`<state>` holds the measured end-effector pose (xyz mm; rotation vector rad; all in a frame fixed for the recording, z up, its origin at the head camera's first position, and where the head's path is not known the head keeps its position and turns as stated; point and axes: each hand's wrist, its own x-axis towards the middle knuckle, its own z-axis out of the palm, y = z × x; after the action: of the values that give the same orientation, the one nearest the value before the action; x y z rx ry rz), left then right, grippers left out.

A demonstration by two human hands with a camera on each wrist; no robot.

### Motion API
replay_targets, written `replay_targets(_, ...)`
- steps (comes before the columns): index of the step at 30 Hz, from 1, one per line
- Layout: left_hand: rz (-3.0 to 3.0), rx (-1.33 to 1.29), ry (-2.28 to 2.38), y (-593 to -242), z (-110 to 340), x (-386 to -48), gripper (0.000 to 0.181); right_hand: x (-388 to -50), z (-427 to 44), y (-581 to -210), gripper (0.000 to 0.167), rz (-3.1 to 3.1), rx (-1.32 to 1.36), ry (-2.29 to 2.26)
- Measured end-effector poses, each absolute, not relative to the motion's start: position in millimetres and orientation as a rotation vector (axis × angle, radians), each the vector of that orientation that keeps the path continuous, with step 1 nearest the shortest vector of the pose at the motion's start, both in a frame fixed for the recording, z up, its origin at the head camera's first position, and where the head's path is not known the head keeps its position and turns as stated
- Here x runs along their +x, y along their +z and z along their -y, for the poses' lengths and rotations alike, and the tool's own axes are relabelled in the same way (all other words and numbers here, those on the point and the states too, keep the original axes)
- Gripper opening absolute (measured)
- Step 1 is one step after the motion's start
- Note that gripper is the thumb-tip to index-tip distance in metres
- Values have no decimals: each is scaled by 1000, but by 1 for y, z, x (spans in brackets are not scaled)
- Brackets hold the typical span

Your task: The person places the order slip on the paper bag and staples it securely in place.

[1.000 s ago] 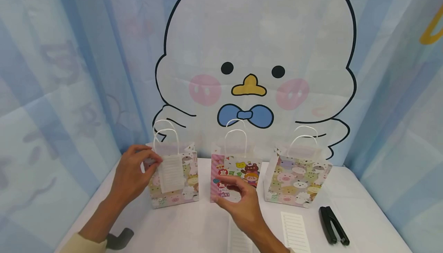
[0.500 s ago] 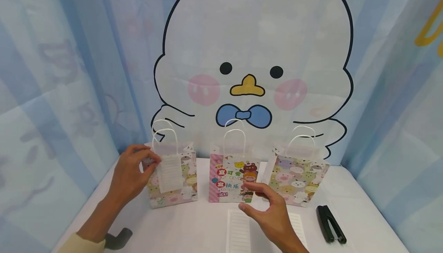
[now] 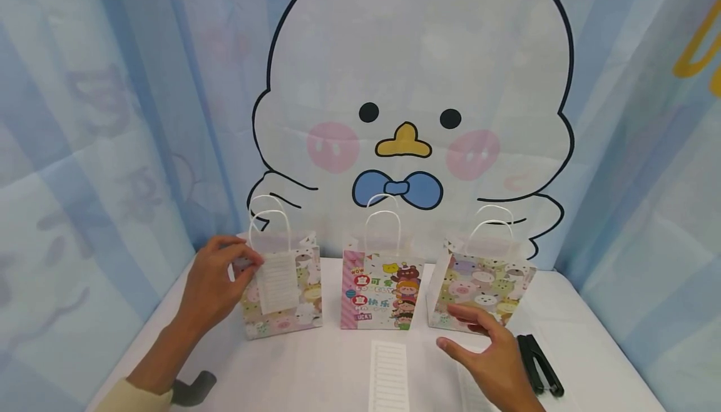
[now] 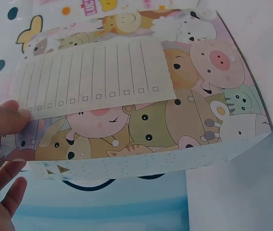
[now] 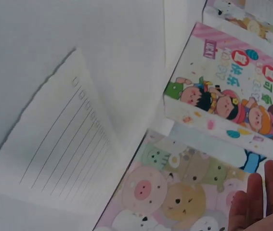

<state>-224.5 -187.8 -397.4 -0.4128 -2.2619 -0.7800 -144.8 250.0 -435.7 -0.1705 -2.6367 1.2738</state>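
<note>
So the left grip (image 3: 216,280) is narrow, thumb and fingers pinching a lined paper sheet (image 3: 278,283) by its top corner. That sheet lies against the front of the left bag (image 3: 311,277), just below the handle, a bit tilted. The right grip (image 3: 492,359) is wide, thumb well away from the fingers, hovering in front of the right bag (image 3: 479,280) and over the far sheet (image 3: 472,393) (half hidden behind the hand in the head view).

The wrist cams are handy here: both show a little tick box (image 4: 97,96) at the end of each line, way too small to make out from the head. The head view is the one with the black stapler (image 3: 528,359) though, sitting on the table (image 3: 327,374) just beside the right hand.

Count-wise: three bags standing in a row, two with cartoon animals plus the pink-striped middle bag (image 3: 383,293). Two white handles on each. Three lined sheets, including the near sheet (image 3: 388,374) lying in front of the middle one. One stapler.
</note>
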Motion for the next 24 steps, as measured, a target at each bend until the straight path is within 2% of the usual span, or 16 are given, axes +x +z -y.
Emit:
replay_targets(10,2270,-407,-782,-396,187,-224,22,-141,-298,-446,86,2770,-309,1089)
replay_targets(19,2286,-398,-788,-395,186,-223,21,-144,-338,-456,84,2789,-411,972)
replay_targets(24,2287,-394,-783,-395,186,-223,20,-145,-355,-460,93,2837,-466,909)
